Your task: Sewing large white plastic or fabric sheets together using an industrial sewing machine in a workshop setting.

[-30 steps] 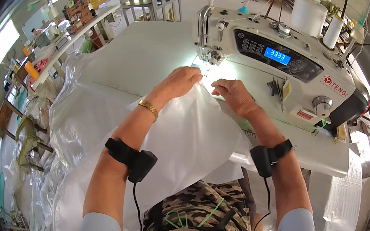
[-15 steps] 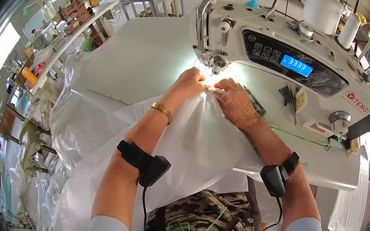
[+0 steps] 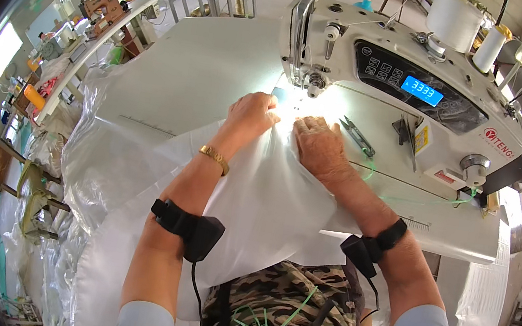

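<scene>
A large sheet of white translucent fabric point(image 3: 269, 198) lies over the table and hangs down over my lap. My left hand point(image 3: 252, 112) pinches its far edge just in front of the needle of the white sewing machine point(image 3: 410, 84). My right hand point(image 3: 319, 146) rests palm down on the fabric beside it, fingers pointing toward the needle. The two hands nearly touch. Each forearm wears a black strapped device, and the left wrist has a gold bracelet.
Small thread snips point(image 3: 357, 137) lie on the white sewing table point(image 3: 186, 76) right of my right hand. Thread cones point(image 3: 456, 20) stand behind the machine. More crumpled translucent material point(image 3: 91, 156) piles at the table's left edge. Shelves and chairs fill the far left.
The view has drawn closer to the machine. Both hands stay at the needle area; the left hand has bunched the fabric edge more tightly.
</scene>
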`<state>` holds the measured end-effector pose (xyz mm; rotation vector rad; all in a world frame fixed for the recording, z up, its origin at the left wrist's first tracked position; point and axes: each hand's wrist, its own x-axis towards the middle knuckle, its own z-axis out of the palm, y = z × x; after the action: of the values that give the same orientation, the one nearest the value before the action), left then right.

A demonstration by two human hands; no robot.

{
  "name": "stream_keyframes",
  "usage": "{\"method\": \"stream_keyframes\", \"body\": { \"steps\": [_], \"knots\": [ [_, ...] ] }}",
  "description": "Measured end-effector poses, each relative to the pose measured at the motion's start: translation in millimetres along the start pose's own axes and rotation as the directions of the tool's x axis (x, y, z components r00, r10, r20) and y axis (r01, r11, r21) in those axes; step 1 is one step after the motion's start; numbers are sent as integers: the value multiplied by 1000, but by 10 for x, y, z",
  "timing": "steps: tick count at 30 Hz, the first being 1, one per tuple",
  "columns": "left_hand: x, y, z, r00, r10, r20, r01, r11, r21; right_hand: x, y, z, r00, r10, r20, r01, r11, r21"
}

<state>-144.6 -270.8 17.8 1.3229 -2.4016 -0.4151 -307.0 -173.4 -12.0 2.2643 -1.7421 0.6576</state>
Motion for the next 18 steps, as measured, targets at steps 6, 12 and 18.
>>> {"method": "stream_keyframes", "body": {
  "steps": [6,12,18],
  "knots": [
    [147,-10,42,994,-96,50,99,994,-50,-37,-28,31,999,37,-6,-37,999,-14],
    [124,-33,178,979,-43,-197,28,996,-79,-15,34,50,999,34,-29,-34,999,3],
    [187,-56,213,974,-33,-225,8,994,-111,67,79,2,986,100,130,-99,995,-13]
  ]
}}
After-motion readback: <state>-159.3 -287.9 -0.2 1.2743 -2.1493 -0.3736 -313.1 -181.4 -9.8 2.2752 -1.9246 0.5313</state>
